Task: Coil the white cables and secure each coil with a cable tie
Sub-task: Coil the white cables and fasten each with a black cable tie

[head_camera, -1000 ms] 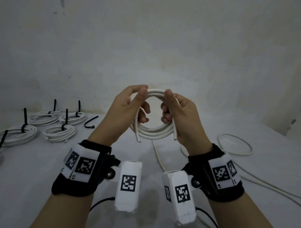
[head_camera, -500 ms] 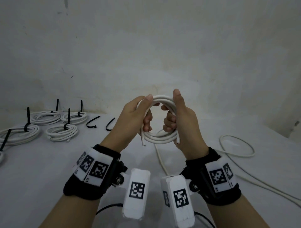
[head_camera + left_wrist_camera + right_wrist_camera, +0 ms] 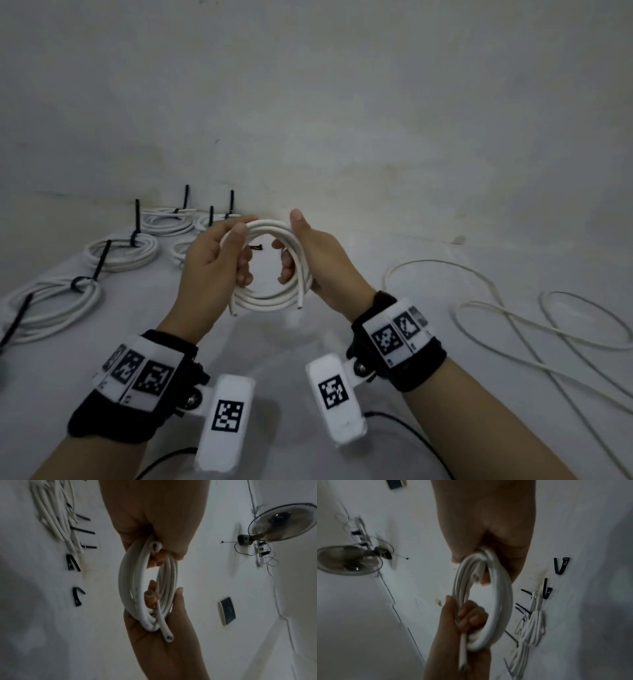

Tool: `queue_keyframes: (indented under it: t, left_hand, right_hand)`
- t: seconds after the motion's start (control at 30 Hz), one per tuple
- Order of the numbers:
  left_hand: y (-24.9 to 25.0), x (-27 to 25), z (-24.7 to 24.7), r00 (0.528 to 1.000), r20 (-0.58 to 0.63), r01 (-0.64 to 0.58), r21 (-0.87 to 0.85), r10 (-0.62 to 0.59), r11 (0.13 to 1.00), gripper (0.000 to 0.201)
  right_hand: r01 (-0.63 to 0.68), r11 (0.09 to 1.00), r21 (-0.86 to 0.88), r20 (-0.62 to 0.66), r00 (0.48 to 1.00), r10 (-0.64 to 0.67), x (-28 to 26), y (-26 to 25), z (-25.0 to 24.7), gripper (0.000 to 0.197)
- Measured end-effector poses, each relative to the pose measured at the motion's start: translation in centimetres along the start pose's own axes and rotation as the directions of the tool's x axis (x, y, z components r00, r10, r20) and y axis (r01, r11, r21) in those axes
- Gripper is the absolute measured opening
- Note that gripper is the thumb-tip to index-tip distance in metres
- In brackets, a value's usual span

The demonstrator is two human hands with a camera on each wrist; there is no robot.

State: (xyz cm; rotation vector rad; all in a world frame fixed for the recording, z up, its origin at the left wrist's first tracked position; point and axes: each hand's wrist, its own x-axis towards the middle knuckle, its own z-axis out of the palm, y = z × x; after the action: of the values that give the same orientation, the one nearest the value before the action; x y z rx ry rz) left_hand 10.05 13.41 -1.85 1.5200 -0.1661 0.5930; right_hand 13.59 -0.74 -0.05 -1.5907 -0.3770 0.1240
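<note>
White coil [image 3: 270,267] held up by 2 hands above the table's [image 3: 51,346] middle.
Left hand [image 3: 209,267] has its fingers [image 3: 245,274] curled through the ring and thumb pressed on the top left; right hand [image 3: 318,263] wraps its fingers round the right side, thumb upright. Both cut ends hang at the bottom. Tied coils [image 3: 120,251] lie toward the far left corner, loose cable [image 3: 507,318] by the right edge.

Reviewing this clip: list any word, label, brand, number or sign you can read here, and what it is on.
No readable text in any view.
Wrist bands: black-and-white square code markers only, no letters or digits.
White camera housings: one code marker each, no words.
White cable coil held in both hands: faint marks along the jacket, too blurred to read.
</note>
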Motion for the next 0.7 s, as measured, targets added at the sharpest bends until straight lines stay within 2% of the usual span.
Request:
queue_keyframes:
  t: [0.07, 0.17, 0.23, 0.3, 0.4, 0.43, 0.5, 0.6, 0.7]
  left_hand:
    - [-0.9, 0.4, -1.4, 0.997, -0.073, 0.027, -0.024, -0.028, 0.999, 0.025]
    - [-1.8, 0.8, -3.0, 0.987, -0.150, 0.055, -0.062, -0.064, 0.997, 0.023]
    - [-2.4, 1.1, -3.9, 0.971, -0.216, 0.078, -0.118, -0.103, 0.990, 0.025]
    - [-2.8, 1.1, -4.0, 0.957, -0.257, 0.097, -0.154, -0.135, 0.983, 0.030]
    - [-3.8, 1.2, -4.6, 0.940, -0.294, 0.129, -0.168, -0.174, 0.977, 0.030]
    - [-4.1, 1.3, -4.7, 0.936, -0.301, 0.136, -0.174, -0.184, 0.975, 0.027]
    - [-4.6, 1.5, -4.9, 0.932, -0.312, 0.134, -0.179, -0.185, 0.975, 0.024]
    - [-5.2, 1.7, -5.2, 0.918, -0.337, 0.144, -0.211, -0.210, 0.967, 0.026]
    - [-6.0, 1.8, -5.3, 0.897, -0.341, 0.189, -0.280, -0.282, 0.941, 0.028]
  right_hand:
    - [-0.047, 0.988, -0.144, 0.035, 0.998, 0.053, 1.9, 0.1, 0.5, 0.062]
    - [-0.101, 0.950, -0.294, -0.057, 0.994, 0.088, 5.7, 0.8, 0.2, 0.051]
    - [-0.113, 0.887, -0.447, -0.109, 0.992, 0.071, 8.7, 2.1, -0.1, 0.039]
    - [-0.119, 0.752, -0.648, -0.112, 0.992, 0.060, 11.3, 3.1, -0.9, 0.033]
    - [-0.115, 0.519, -0.847, -0.056, 0.990, 0.128, 13.7, 4.1, -0.7, 0.029]
    - [-0.089, 0.456, -0.886, -0.027, 0.990, 0.140, 14.3, 4.4, -0.7, 0.024]
    - [-0.057, 0.378, -0.924, 0.007, 0.986, 0.166, 15.2, 5.0, -0.8, 0.026]
    - [-0.046, 0.319, -0.947, 0.020, 0.979, 0.201, 16.2, 5.9, -0.9, 0.029]
    - [-0.045, 0.305, -0.951, 0.031, 0.971, 0.238, 16.9, 6.2, -1.2, 0.017]
